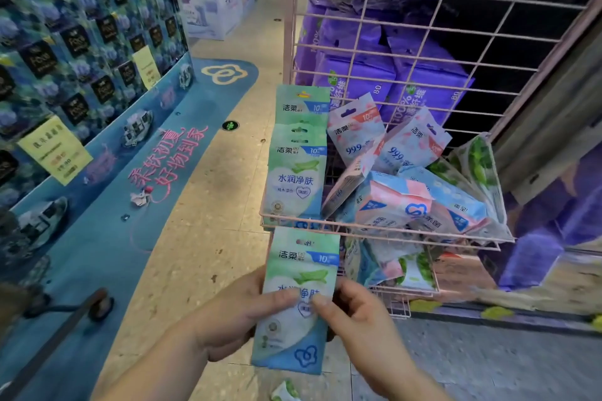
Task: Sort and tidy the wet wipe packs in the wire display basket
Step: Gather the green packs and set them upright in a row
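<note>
The green wet wipe pack (294, 299) I hold sits low in the middle of the frame, just below the front rim of the wire display basket (384, 229). It looks light and soft, a squashy foil pouch with a slick skin that would likely slide under a loose pinch, so I judge the flat sides near the middle the best place to hold, not the thin hang-tab top.

My left hand (234, 312) wraps the pack's left edge, thumb across its face, fingers behind. My right hand (355, 312) pinches the right edge with thumb on the front, its other fingers curled. Both forearms rise from the bottom of the frame.

Above, at centre, standing green packs (298, 153) line the basket's left side; pink packs (387, 172) lie jumbled to their right.
</note>
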Demonstrator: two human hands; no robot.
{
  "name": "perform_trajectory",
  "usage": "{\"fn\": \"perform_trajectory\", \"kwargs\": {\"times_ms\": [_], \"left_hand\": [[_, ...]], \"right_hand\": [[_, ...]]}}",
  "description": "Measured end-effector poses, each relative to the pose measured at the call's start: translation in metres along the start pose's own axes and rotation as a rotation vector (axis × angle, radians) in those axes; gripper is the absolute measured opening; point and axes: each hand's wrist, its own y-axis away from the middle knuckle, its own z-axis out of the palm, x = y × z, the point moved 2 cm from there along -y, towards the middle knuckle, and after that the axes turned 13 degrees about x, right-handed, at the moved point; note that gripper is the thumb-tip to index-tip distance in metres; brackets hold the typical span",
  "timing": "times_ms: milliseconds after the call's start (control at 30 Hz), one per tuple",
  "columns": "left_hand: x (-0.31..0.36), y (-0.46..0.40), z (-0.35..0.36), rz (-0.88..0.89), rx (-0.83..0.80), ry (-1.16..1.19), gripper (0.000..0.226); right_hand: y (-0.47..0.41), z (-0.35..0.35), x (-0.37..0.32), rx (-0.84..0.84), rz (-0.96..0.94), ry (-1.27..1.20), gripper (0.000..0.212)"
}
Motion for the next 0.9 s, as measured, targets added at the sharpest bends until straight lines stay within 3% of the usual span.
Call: {"fn": "perform_trajectory", "kwargs": {"times_ms": [100,133,233,267,433,500,567,667,767,900], "left_hand": [[0.016,0.006,-0.014,0.135,0.113,-0.099,0.089],[0.019,0.006,-0.021,0.172,0.158,-0.12,0.092],[0.025,0.009,-0.038,0.235,0.232,-0.125,0.092],[0.024,0.01,-0.041,0.231,0.241,-0.114,0.092],[0.012,0.008,-0.038,0.163,0.209,-0.1,0.078],[0.01,0.006,-0.035,0.143,0.21,-0.087,0.076],[0.007,0.004,-0.034,0.11,0.214,-0.045,0.072],[-0.002,-0.001,-0.032,0.047,0.2,0.011,0.065],[-0.015,-0.008,-0.025,-0.027,0.213,0.041,0.058],[-0.027,-0.017,-0.003,-0.115,0.184,0.078,0.076]], "right_hand": [[-0.006,0.001,0.012,0.007,0.004,-0.046,0.018],[-0.013,-0.006,0.023,0.119,0.016,-0.019,0.015],[-0.041,-0.04,0.053,0.683,0.078,0.176,0.022],[-0.048,-0.048,0.057,0.771,0.103,0.23,0.025],[-0.09,-0.054,0.062,0.598,0.168,0.466,0.03],[-0.095,-0.057,0.064,0.606,0.208,0.465,0.033],[-0.089,-0.065,0.065,0.631,0.244,0.362,0.032],[-0.063,-0.078,0.07,0.605,0.329,0.009,0.02],[-0.033,-0.079,0.077,0.457,0.447,-0.323,0.015],[-0.01,-0.071,0.083,0.29,0.501,-0.482,0.022]]}}
